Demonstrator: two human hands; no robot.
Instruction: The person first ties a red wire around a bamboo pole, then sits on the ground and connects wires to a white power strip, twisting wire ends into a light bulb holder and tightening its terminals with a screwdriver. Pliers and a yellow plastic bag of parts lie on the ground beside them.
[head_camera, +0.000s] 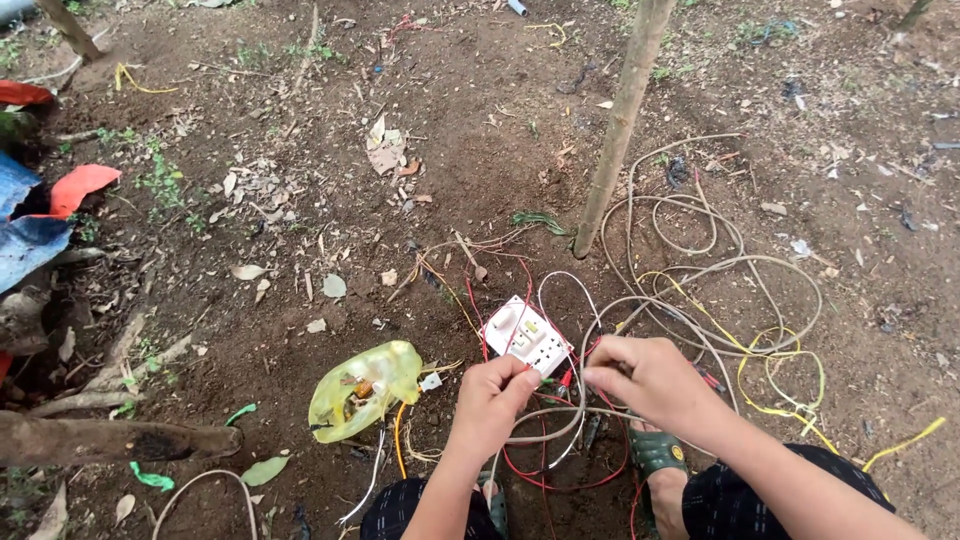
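My left hand is closed around thin red wires just below a white switch-and-socket plate lying on the bare soil. My right hand sits to its right, fingers pinched on wire ends beside the plate's lower right corner. Red wires loop on the ground between my knees. What the fingertips of my right hand pinch is too small to make out.
A grey cable coil and yellow wires lie to the right. A thin tree trunk rises behind the plate. A yellow plastic bag lies left, a log at lower left, a green sandal below my right hand.
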